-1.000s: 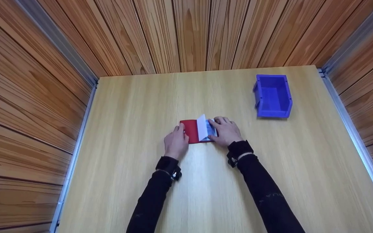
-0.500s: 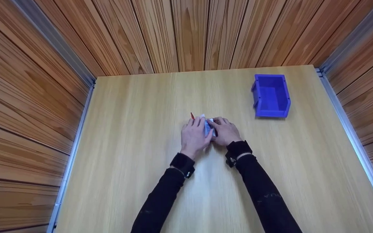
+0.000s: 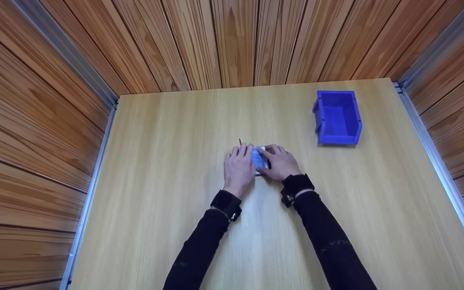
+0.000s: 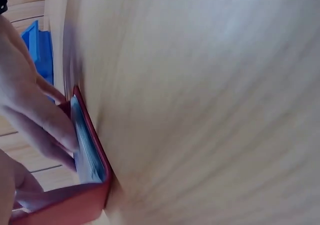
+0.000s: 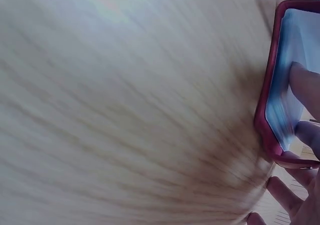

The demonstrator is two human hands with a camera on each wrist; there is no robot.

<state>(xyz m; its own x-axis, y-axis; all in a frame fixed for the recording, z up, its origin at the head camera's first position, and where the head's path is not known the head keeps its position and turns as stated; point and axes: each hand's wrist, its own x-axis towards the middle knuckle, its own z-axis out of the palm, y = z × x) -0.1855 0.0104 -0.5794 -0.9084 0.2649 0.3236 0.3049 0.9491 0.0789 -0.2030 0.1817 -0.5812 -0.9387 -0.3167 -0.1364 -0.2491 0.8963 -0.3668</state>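
A small red-covered card holder [image 5: 272,85] with clear and bluish sleeves lies open on the table. My right hand [image 3: 283,163] grips its right side, thumb and finger on the sleeves [image 3: 259,159] and other fingers beyond the cover edge in the right wrist view. Over the left half lies my left hand [image 3: 239,167], hiding most of it in the head view. The left wrist view shows the near cover [image 4: 70,207] tilted up from the fold, with left-hand fingers [image 4: 27,192] at its inner side.
A blue open-front bin [image 3: 338,121] stands at the back right of the wooden table [image 3: 167,161]. Wood-plank walls [image 3: 236,44] with metal rails enclose the back and sides.
My left hand has moved right, from the cover's left edge to over the sleeves, and the red cover has swung up. The standing white page has gone down. The right hand stays put.
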